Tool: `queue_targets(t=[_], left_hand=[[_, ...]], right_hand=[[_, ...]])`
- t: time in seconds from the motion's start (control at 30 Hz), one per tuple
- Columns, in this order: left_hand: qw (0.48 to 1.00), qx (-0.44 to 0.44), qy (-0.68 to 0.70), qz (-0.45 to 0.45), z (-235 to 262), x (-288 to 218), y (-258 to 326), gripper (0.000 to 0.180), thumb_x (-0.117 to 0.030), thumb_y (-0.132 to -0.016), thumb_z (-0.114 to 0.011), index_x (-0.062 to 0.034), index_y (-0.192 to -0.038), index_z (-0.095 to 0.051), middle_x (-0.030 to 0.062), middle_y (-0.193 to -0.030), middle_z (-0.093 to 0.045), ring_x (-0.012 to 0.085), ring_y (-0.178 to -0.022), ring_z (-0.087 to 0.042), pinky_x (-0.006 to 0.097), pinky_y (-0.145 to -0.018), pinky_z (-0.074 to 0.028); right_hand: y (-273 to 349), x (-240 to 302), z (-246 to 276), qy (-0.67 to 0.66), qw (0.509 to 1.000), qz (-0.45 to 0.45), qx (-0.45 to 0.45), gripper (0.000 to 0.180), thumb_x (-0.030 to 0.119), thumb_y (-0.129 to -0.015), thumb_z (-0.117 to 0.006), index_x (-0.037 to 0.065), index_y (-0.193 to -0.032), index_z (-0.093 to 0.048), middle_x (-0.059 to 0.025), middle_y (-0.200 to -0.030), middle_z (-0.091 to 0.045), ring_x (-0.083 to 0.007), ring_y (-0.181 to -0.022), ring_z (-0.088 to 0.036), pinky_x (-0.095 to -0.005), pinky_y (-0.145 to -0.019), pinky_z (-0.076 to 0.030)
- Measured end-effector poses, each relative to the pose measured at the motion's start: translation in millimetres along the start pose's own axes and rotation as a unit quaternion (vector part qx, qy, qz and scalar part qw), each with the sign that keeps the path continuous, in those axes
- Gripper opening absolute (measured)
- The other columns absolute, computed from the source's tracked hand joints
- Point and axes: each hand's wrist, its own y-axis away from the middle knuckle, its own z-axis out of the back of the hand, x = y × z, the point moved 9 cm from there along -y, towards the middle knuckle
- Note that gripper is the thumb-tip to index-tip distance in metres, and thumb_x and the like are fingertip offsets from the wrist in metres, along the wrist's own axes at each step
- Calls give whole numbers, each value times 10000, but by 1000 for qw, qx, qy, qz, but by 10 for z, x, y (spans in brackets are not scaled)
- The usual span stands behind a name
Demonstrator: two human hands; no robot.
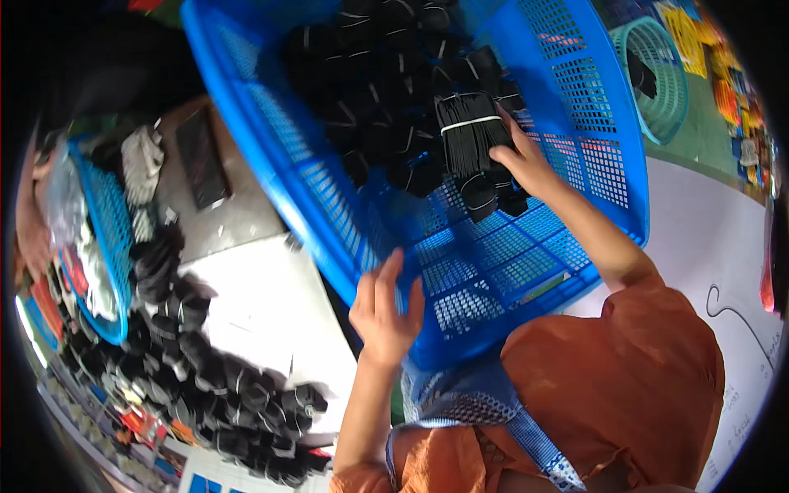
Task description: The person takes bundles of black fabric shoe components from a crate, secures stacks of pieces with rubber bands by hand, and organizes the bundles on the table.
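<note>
Inside a large blue plastic basket [283,197], my right hand [523,160] grips a flat bundle of black fabric pieces [472,144] with a white band around it. The thumb lies over the bundle's right side; the other fingers are mostly hidden behind it. Several more black banded bundles [378,99] fill the basket's far part, and some lie just below the held one. My left hand [386,316] is at the basket's near left rim, holding nothing, its fingers apart. Whether it touches the rim I cannot tell.
Many black bundles [238,394] are heaped on the white table [246,287] to the left. Beyond them stand a smaller blue basket [111,246] with cloth and a dark flat object [201,160]. A teal basket [653,78] is at the far right, a wire hook [740,316] nearer.
</note>
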Motion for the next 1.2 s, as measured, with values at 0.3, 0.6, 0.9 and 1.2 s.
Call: queue_targets(t=[0.3,0.6,0.9,1.2], left_hand=[[777,-1,579,248,201,146,99,576,-212,-920,-605,-38,-1400,-338,117,-1193,-551,191,-1001,-602,308,-725,-557],[688,-108,684,217,960,468,864,371,-162,-887,-641,1,-1195,-514,77,-982,-637,142,-787,-647,257,-550,-588],[661,-210,692,199,1602,836,1511,480,-169,-869,-661,-9,-1276,-464,94,-1083,-623,172,-865,-656,289,-580,-597],[716,-487,454,211,2875,1523,2431,834,-232,-821,-695,35,-1430,-191,193,-1270,-444,231,-1116,-486,328,-955,-413]], right_hand=[[985,1969,-665,9,989,128,68,736,153,-825,-550,76,-1474,-213,-242,-1390,-409,-363,-1279,-435,-388,-1048,-355],[1345,2899,-1340,28,958,224,175,672,147,-809,-519,87,-1447,-317,-210,-1384,-437,-334,-1288,-430,-389,-1074,-321],[1673,3517,-2227,65,912,330,234,671,165,-800,-516,88,-1440,-330,-219,-1335,-463,-326,-1235,-467,-379,-1043,-345],[2536,4073,-3457,95,816,490,293,837,120,-740,-682,88,-1466,-266,-216,-1244,-421,-380,-1119,-467,-447,-961,-390]])
